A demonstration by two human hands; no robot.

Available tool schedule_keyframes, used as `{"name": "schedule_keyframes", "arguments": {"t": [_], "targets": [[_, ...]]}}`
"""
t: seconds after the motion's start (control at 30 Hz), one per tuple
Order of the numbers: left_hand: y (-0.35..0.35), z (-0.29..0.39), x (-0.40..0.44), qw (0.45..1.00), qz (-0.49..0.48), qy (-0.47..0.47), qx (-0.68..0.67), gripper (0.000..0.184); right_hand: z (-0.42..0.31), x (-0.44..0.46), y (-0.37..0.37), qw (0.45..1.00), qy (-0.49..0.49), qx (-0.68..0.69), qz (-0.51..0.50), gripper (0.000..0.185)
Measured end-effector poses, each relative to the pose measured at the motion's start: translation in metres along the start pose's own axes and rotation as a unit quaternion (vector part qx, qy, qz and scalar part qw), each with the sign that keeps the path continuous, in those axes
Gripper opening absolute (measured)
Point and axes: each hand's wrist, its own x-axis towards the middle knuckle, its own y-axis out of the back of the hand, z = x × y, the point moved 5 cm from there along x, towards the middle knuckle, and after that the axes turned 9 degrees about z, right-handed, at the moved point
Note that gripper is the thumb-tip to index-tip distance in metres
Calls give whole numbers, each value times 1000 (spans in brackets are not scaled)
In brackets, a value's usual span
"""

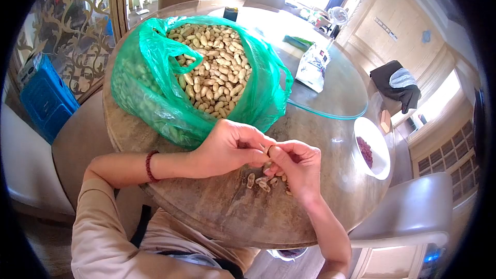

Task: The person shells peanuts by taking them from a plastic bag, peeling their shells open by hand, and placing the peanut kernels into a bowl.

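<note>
My left hand (230,147) and my right hand (295,163) meet just in front of the green bag, fingertips pinched together on a peanut (269,151) mostly hidden by the fingers. Below them, on the wooden table, lie several broken peanut shells (263,183). Unshelled peanuts (214,72) fill the open green plastic bag (155,93), which stands close beyond my left hand. On the right side of the table a white bowl (382,150) holds reddish shelled peanuts (365,152).
The round table (222,212) carries a glass turntable (346,93) with a white-silver packet (313,68) and a green packet (298,42). A small dark box (230,14) stands behind the bag. Chairs (408,212) surround the table; a blue bag (47,95) is at left.
</note>
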Motion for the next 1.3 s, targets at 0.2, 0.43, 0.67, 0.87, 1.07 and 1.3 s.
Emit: {"name": "schedule_keyframes", "arguments": {"t": [0.2, 0.43, 0.67, 0.87, 1.07, 1.3], "targets": [[3, -2, 3, 1000, 15, -10, 3, 26, 5, 1, 2, 998, -47, 46, 24, 18], [4, 4, 3, 993, 33, -80, 83, 27, 10, 3, 0, 982, -115, 152, -13, 20], [4, 9, 7, 986, 49, -112, 114, 24, 12, 3, 0, 971, -128, 201, -28, 20], [0, 22, 6, 958, 44, -205, 194, 22, 18, 5, 2, 958, -136, 251, -28, 20], [-5, 25, 4, 912, 31, -294, 284, 22, 32, 5, -4, 939, -179, 293, -37, 23], [-10, 27, 1, 887, -10, -337, 316, 25, 32, 0, -9, 910, -232, 338, -63, 28]]}}
